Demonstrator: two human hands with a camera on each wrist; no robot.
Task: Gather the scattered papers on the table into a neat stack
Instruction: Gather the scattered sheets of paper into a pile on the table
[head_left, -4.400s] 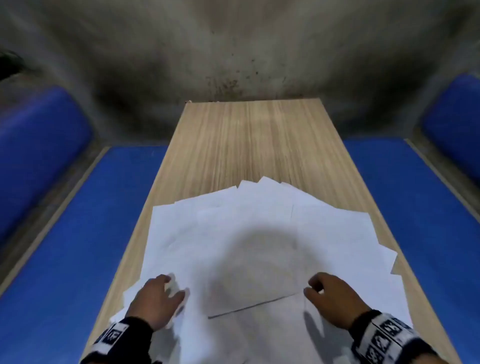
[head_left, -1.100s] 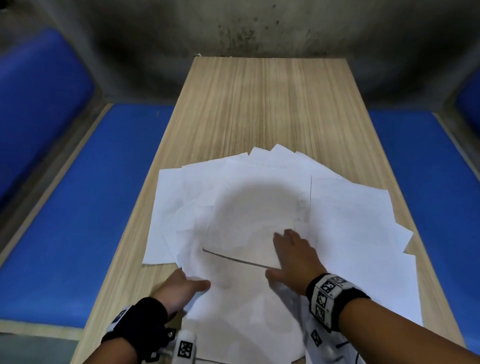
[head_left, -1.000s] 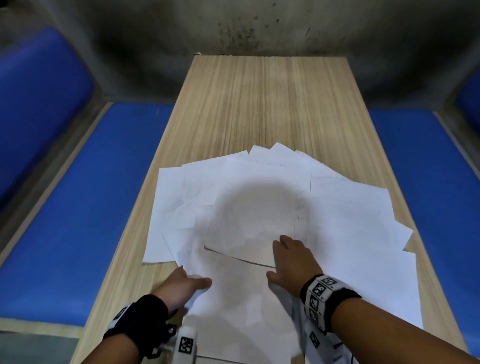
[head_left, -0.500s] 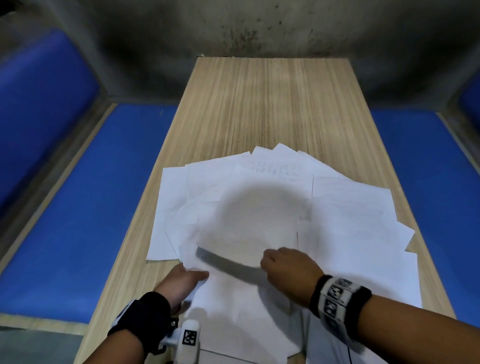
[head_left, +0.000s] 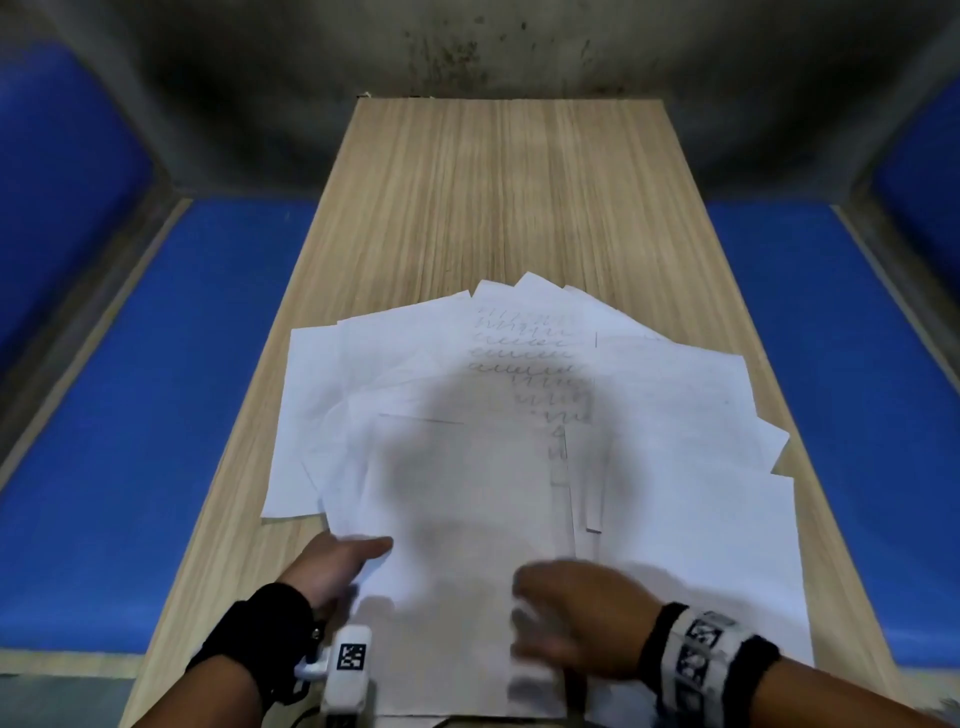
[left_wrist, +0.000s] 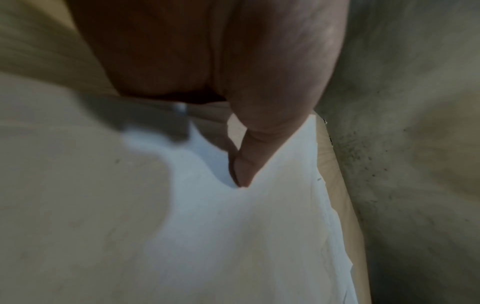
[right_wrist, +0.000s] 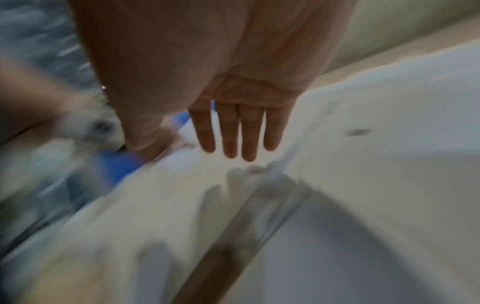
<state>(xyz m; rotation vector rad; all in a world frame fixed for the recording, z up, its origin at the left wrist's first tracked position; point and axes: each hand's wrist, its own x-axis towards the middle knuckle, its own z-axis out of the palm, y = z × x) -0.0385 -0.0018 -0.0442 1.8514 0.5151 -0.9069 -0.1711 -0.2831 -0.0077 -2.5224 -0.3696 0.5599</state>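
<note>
Several white papers (head_left: 675, 467) lie fanned over the near half of the wooden table (head_left: 498, 197). One sheet with handwriting (head_left: 530, 353) shows near the fan's far side. A squared-up top sheet (head_left: 457, 519) lies nearest me. My left hand (head_left: 337, 566) pinches its left edge; the thumb (left_wrist: 246, 164) lies on top of the paper (left_wrist: 246, 236) and the fingers are hidden below. My right hand (head_left: 571, 618), blurred, lies on the near sheets. In the right wrist view its fingers (right_wrist: 233, 133) are straight over the paper (right_wrist: 376, 164).
Blue padded surfaces flank the table on the left (head_left: 130, 415) and right (head_left: 857, 389). A stained grey wall (head_left: 493, 47) closes the far end. Some sheets overhang the table's right edge (head_left: 779, 452). A white tagged device (head_left: 348, 670) sits at my left wrist.
My right hand slid a sheet toward me onto the pile my left hand holds, uncovering the handwritten sheet. The left hand has stayed at the pile's left edge.
</note>
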